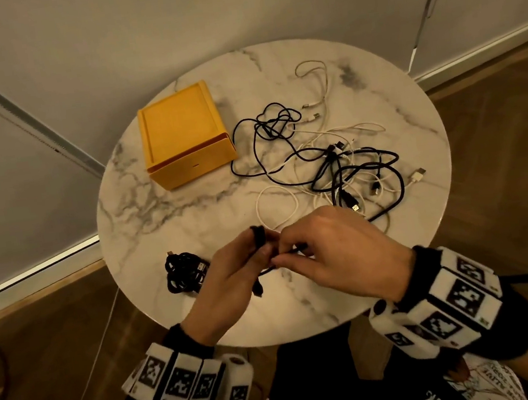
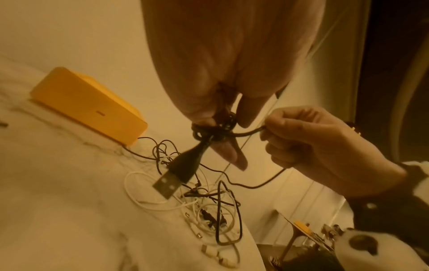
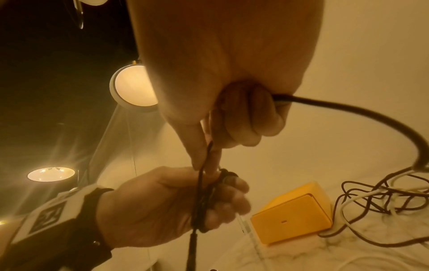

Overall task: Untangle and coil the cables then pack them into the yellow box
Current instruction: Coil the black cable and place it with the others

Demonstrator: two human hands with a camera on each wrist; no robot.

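The round table (image 1: 191,216) is the biggest thing here. It has a white top with grey lines. Its near edge is just under my wrists, and its far edge is close to the wall (image 1: 165,21). Wood floor (image 1: 499,135) shows on both sides.

The yellow box (image 1: 184,135) sits far back on the left part of the table. It looks shut.

A big mess of cables (image 1: 334,157), black ones and white ones all mixed up, lies on the right part. It starts just beside the box and goes nearly to the right edge. One white plug (image 1: 418,175) sticks out near that edge.

The bare table top is on the left, between the box and me.

A small black bundle (image 1: 185,272) lies near my left hand (image 1: 231,271), close to the near edge.

My left hand is curled, with a black cable (image 2: 216,128) wound round its fingers. The cable's plug (image 2: 176,172) hangs down from them.

My right hand (image 1: 336,250) is curled too. It pinches the same cable and holds it just beside my left hand. The rest of the cable runs back into the mess.
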